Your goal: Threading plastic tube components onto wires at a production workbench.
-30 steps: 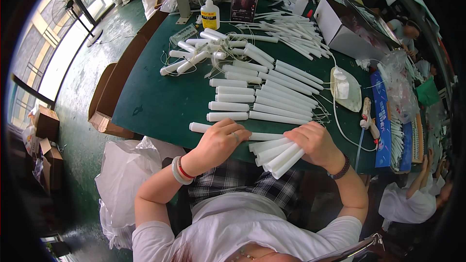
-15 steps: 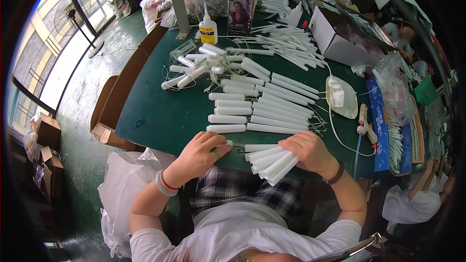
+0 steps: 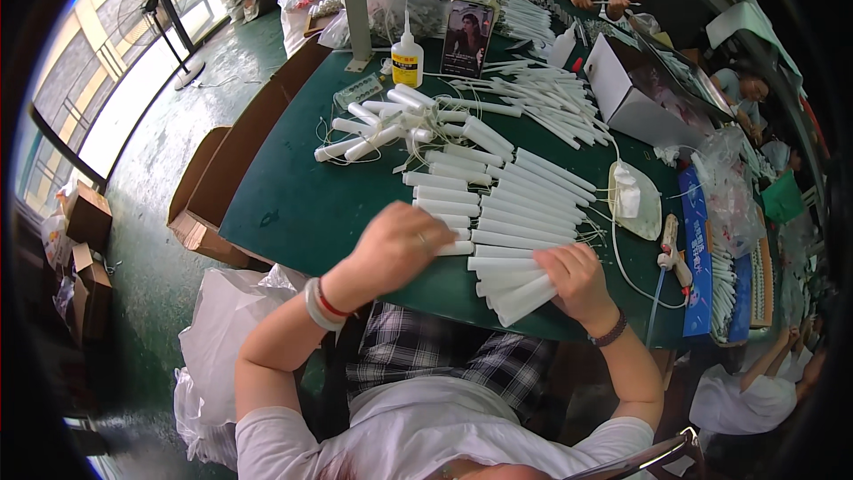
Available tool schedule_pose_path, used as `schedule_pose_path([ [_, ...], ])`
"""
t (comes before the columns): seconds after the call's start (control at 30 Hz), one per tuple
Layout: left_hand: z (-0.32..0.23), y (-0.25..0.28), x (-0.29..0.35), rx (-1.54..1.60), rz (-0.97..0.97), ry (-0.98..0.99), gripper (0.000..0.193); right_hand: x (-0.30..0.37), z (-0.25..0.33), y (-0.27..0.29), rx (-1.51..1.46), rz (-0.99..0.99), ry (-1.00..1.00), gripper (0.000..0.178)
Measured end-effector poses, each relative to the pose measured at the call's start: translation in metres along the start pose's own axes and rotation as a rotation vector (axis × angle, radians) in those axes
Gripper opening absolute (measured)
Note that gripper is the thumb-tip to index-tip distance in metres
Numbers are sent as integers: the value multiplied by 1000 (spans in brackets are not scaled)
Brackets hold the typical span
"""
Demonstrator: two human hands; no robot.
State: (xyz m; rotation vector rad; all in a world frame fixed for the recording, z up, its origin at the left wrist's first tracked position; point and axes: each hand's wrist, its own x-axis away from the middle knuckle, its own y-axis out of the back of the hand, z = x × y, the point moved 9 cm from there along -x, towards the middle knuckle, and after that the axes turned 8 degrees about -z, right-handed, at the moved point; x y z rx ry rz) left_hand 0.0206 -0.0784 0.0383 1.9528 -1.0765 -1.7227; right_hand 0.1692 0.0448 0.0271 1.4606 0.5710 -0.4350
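My right hand (image 3: pixel 576 280) is closed round the right ends of a fanned bundle of white tubes (image 3: pixel 517 292), just above the table's near edge. My left hand (image 3: pixel 400 247), slightly smeared by motion, hovers at the left ends of a row of short white tubes (image 3: pixel 447 194). Its fingertips are beside the nearest short tube (image 3: pixel 458 248); whether they touch it is hard to tell. Longer, thinner white tubes (image 3: pixel 531 212) lie in line to the right of the short ones, with thin wires at their right ends.
On the green table (image 3: pixel 293 204) are a tangled pile of wired white tubes (image 3: pixel 382 129), a glue bottle (image 3: pixel 407 60), a propped phone (image 3: pixel 466 38), loose thin tubes (image 3: pixel 551 98), a white box (image 3: pixel 622 84) and a glue gun (image 3: pixel 671 258). A co-worker's hands (image 3: pixel 595 2) work across the table.
My left hand has let go of a short white tube, now at the row's near end, and moved up and right. My right hand keeps the bundle, slightly shifted right. The view has tilted.
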Motion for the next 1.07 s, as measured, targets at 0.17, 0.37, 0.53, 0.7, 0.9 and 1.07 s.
schedule_pose_path([
  [0.17,133,59,-7,-511,-223,350,34,-4,23,0,-75,-3,64,33],
  [0.37,185,60,8,-38,-189,637,16,-3,14,-2,-157,-4,30,35],
  [0.53,199,104,36,708,-734,728,14,-3,14,0,-169,-20,20,36],
  [0.7,183,103,51,1108,-815,724,18,-2,14,-1,-165,-22,18,36],
  [0.9,136,74,58,525,-64,778,16,-2,16,-1,-163,-13,20,36],
  [1.07,117,87,67,556,-223,621,33,1,13,-3,-146,-10,1,40],
])
